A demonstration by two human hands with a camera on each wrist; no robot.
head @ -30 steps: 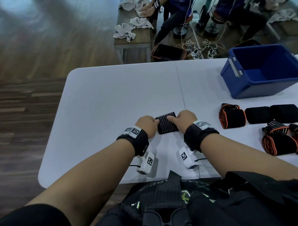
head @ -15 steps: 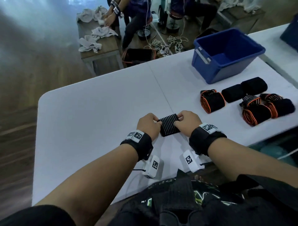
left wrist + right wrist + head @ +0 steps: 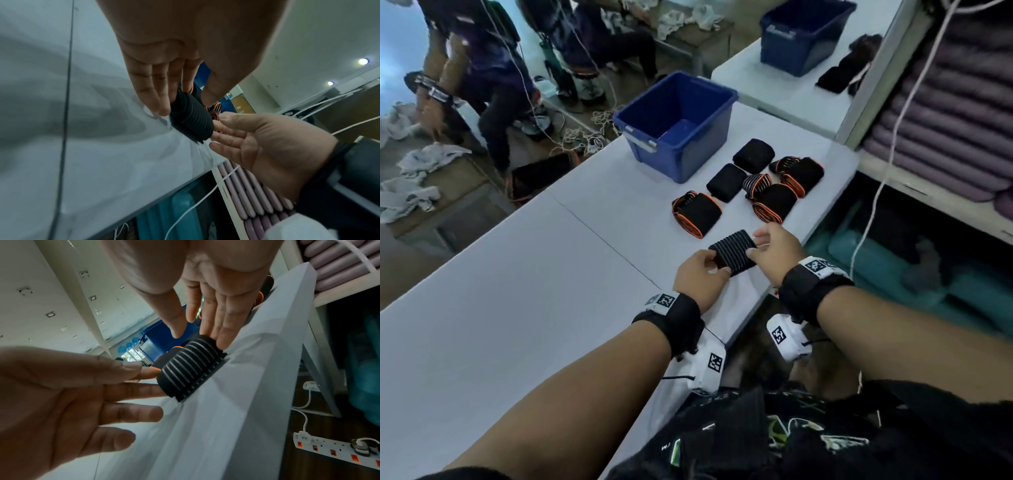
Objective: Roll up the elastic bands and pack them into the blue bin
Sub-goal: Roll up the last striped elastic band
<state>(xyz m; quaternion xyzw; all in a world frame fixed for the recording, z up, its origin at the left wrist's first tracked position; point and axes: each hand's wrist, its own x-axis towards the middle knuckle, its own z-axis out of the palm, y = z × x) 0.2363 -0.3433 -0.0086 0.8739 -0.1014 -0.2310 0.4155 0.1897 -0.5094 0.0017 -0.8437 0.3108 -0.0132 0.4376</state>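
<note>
Both hands have carried the striped rolled band [image 3: 732, 253] from mid-table toward the right edge. The left hand [image 3: 700, 277] pinches one end; the right hand [image 3: 777, 250] touches the other with straight fingers. Packing seems next; the blue bin [image 3: 678, 123] stands empty at the far edge.

Head view: from above and behind both forearms, facing forward and down across the white table [image 3: 524, 274] toward the blue bin [image 3: 678, 116]; wide, with the room beyond.

Left wrist view: from under the left hand [image 3: 185, 53], very near, looking along its fingers over the tabletop toward the right hand [image 3: 265, 142].

Right wrist view: from under the right hand [image 3: 216, 282], equally near, facing back toward the left hand [image 3: 68, 394], ceiling behind.

Shared by all three: both hands and the striped rolled band [image 3: 732, 251] between them; perhaps also the bin, blurred in both wrist views.
</note>
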